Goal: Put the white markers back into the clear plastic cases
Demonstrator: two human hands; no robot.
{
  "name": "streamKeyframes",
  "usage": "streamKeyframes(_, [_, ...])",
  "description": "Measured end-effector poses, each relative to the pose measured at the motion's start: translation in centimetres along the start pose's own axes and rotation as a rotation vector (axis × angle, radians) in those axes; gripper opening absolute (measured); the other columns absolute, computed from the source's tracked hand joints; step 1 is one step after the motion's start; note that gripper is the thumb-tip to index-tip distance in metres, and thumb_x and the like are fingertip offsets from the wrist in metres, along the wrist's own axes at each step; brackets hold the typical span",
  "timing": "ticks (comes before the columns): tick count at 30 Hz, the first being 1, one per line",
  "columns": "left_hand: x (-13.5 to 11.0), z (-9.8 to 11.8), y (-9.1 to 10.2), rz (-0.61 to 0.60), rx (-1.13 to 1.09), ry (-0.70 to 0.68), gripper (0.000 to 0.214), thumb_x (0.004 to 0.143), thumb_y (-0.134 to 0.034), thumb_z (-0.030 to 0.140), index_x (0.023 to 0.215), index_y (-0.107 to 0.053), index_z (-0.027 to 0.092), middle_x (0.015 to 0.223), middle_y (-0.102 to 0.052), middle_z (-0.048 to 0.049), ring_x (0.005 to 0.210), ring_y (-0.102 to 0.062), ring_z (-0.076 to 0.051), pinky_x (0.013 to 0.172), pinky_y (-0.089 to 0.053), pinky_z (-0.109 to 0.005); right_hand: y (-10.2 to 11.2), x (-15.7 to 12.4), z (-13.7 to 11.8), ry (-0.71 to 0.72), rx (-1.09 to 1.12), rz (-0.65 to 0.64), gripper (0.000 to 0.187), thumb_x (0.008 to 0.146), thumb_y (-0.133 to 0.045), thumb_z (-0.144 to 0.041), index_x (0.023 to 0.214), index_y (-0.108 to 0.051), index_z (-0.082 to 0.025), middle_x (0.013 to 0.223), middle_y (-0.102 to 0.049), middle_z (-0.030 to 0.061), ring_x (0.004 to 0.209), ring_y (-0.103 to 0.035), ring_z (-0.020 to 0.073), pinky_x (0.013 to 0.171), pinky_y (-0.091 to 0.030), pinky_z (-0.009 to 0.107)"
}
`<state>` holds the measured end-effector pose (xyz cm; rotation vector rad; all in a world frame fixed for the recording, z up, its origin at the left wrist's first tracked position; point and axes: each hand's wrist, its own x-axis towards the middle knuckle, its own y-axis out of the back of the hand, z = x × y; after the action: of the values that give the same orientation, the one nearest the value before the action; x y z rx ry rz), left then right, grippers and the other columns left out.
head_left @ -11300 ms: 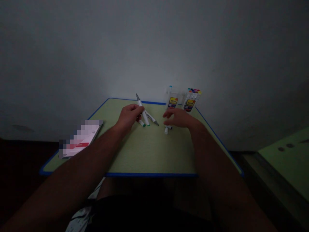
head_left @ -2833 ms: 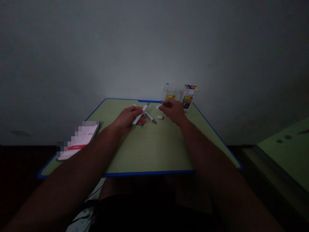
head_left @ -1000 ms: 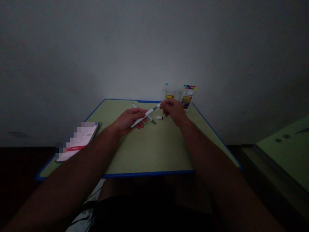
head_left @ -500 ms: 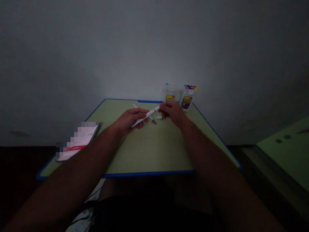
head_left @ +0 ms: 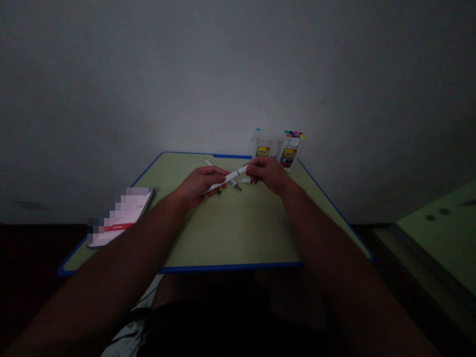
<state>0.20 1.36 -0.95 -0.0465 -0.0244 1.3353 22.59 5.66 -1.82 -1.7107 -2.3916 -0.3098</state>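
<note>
A white marker is held above the table, slanting up to the right between both hands. My left hand is closed around its lower body, the thumb lying along the top. Pinched at the upper right end, my right hand has its fingers on the marker's cap part, past a dark ring. Beneath the held marker lies an uncapped marker with a grey tip, partly covered by the left fingers. A loose white cap rests by the right fingertips.
Two clear plastic marker cases stand at the back right: one case shows a single blue-ended marker, the other case several coloured ends. A book or pad lies at the left. The table has a blue edge and meets a wall.
The held marker has tilted slightly flatter in my hands. A small green spot now shows below the left fingers. Both hands keep their hold; the other things lie where they were.
</note>
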Motion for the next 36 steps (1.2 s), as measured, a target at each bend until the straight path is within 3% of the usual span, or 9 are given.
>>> streamKeyframes(24, [0.15, -0.29, -0.12, 0.017, -0.026, -0.010, 0.013, 0.062, -0.074, 0.016, 0.074, -0.071, 0.013, 0.055, -0.065, -0.0032, 0.035, -0.040, -0.007, 0.032, -0.019, -0.021, 0.33, -0.13, -0.34, -0.016, -0.078, -0.070, 0.025, 0.068, -0.081, -0.035, 0.074, -0.067, -0.015, 0.056, -0.064, -0.0011, 0.046, -0.054, 0.0081, 0.046, -0.043, 0.021])
streamKeyframes(36, [0.12, -0.32, -0.23, 0.000, -0.059, -0.034, 0.015, 0.060, -0.075, 0.017, 0.074, -0.071, 0.013, 0.055, -0.064, -0.0031, 0.035, -0.041, -0.006, 0.032, -0.019, -0.021, 0.39, -0.11, -0.61, -0.017, -0.020, -0.097, 0.027, 0.067, -0.082, -0.035, 0.074, -0.066, -0.014, 0.063, -0.067, 0.0004, 0.049, -0.057, 0.0092, 0.049, -0.050, 0.025])
